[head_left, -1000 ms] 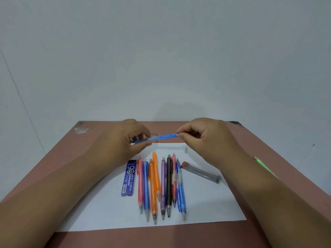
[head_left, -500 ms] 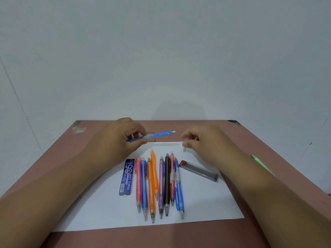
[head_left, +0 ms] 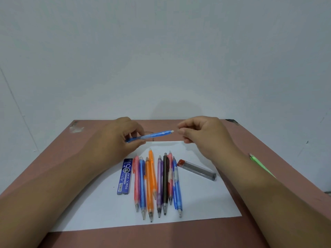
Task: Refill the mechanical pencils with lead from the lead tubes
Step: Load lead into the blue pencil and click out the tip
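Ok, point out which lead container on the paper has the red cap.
The clear lead tube, lying slanted to the right of the pencil row, red cap towards the pencils. The other, left of the row, is a flat blue lead case with white print.

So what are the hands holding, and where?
Left hand grips the blue pencil near its tip end. Right hand is pinched, contents too small to tell.
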`<state>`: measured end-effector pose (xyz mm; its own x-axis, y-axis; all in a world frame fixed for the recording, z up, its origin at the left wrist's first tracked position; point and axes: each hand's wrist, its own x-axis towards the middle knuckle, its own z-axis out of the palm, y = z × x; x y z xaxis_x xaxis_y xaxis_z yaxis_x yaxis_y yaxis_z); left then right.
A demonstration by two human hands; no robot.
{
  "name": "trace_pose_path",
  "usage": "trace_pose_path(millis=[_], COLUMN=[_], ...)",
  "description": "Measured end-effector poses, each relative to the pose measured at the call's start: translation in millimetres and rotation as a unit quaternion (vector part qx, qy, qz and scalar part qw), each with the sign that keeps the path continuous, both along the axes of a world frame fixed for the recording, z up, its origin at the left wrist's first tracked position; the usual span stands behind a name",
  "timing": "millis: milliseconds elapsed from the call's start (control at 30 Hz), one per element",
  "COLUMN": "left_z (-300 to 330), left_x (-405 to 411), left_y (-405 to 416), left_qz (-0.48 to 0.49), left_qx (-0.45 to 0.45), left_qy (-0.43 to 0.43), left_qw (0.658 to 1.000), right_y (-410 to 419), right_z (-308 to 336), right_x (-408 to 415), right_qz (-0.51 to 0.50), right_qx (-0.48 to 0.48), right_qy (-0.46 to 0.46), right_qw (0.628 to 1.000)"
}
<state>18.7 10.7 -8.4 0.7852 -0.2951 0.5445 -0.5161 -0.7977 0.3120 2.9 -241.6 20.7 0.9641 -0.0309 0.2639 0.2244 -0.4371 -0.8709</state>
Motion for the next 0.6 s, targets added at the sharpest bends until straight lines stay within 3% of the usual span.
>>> trace_pose_path(millis=[600], left_z=[-1.3], left_x=[0.5], left_y=[0.1], left_qz=[-0.036], left_qx=[-0.019], left_qy=[-0.003], left_qw=[0.999], right_y=[9.4], right_z=[-0.7], right_x=[-5.9], right_qz=[0.036], right_qx=[0.051], right_qy=[0.005], right_qw=[0.998])
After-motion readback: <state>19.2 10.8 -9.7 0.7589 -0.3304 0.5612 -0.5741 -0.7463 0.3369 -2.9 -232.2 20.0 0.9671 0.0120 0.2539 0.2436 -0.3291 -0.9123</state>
